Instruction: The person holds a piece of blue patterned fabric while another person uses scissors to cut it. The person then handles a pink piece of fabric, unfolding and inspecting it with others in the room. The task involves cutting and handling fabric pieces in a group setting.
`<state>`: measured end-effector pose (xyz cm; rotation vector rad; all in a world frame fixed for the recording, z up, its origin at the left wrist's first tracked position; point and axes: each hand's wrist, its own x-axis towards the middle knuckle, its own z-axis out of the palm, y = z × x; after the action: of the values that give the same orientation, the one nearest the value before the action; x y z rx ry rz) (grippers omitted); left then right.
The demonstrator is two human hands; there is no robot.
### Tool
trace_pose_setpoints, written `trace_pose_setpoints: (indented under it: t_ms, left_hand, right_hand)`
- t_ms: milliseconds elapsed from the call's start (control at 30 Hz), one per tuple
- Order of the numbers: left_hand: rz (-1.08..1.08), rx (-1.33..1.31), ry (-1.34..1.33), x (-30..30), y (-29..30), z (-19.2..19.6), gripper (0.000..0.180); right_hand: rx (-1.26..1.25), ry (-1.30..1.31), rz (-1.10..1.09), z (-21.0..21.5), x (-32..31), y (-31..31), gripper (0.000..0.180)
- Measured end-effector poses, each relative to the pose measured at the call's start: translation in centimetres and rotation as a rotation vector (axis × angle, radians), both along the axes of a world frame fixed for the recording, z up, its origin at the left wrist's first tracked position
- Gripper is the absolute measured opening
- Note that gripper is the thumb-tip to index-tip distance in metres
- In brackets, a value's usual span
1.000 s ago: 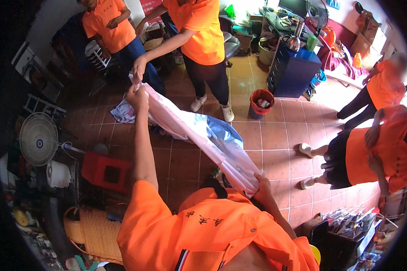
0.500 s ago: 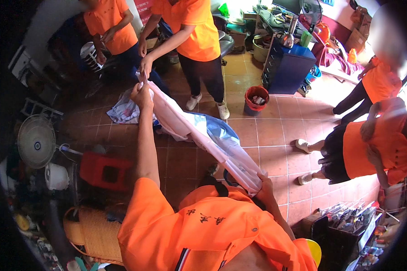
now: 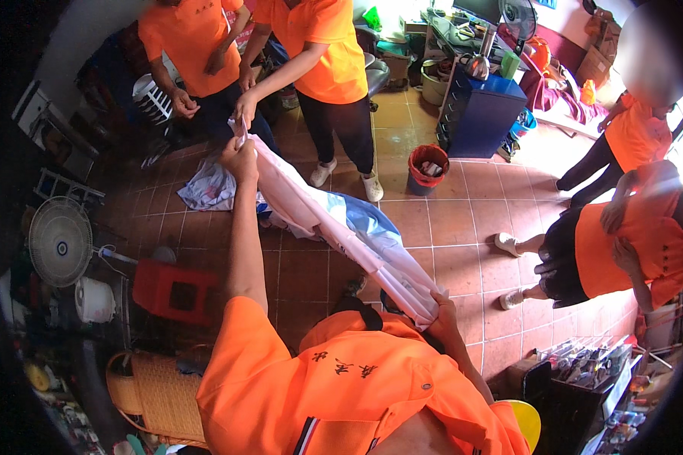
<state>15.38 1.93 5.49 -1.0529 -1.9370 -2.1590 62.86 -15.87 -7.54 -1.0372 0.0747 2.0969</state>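
A long pale pink cloth (image 3: pixel 303 199) is stretched slantwise between my two hands. My left hand (image 3: pixel 240 161) is closed on its far end, arm reached well forward. Close to my chest on the right, my right hand (image 3: pixel 442 317) grips the near end. Just beyond my left hand, a co-worker's hand (image 3: pixel 244 111) pinches the same cloth's corner. Behind and below the pink strip hangs blue and white fabric (image 3: pixel 368 218); whether it is joined to the strip, I cannot tell. A patterned white cloth (image 3: pixel 207 186) droops near the floor beyond my left forearm.
Two people in orange shirts stand ahead, two more at the right. A lined bin (image 3: pixel 428 168) stands on the tiles before a dark blue cabinet (image 3: pixel 484 114). At left are a fan (image 3: pixel 59 241), a red stool (image 3: pixel 174 291) and a wicker chair (image 3: pixel 163 394); a cluttered rack (image 3: pixel 584 371) is at lower right.
The person at the far left has shifted to the right and nearer, arms now lower in front. My hands and the stretched cloth have hardly moved.
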Motion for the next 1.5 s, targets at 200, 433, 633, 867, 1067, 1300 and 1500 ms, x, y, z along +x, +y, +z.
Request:
trace_pose_setpoints:
  t_ms: [200,433,633,867,1067,1300,1500]
  left_hand:
    - [0.025,-0.064,0.153,0.1,-0.5,-0.4,0.018]
    - [-0.018,-0.090,0.084,0.7,-1.0,-0.3,0.021]
    - [0.018,-0.126,0.260,0.5,0.1,-1.6,0.016]
    - [-0.083,-0.064,0.181,2.3,2.5,-3.5,0.015]
    - [-0.094,-0.170,0.268,1.5,2.0,-2.8,0.014]
    - [-0.122,-0.202,0.246,0.1,0.9,-3.7,0.019]
    - [-0.099,-0.031,0.048,0.4,-0.3,-1.4,0.009]
  right_hand:
    - [-0.003,-0.069,0.012,-0.4,0.2,0.1,0.045]
    - [-0.013,-0.046,0.004,-1.1,0.5,0.5,0.044]
    - [0.042,-0.046,0.008,-1.0,0.9,0.0,0.044]
    - [0.113,-0.172,0.040,-3.8,2.6,-0.7,0.044]
    - [0.148,-0.252,-0.186,0.7,1.7,0.1,0.038]
    - [0.307,-0.527,-0.538,-6.0,6.8,1.2,0.025]
    - [0.350,-0.814,-0.583,-6.2,9.0,3.0,0.024]
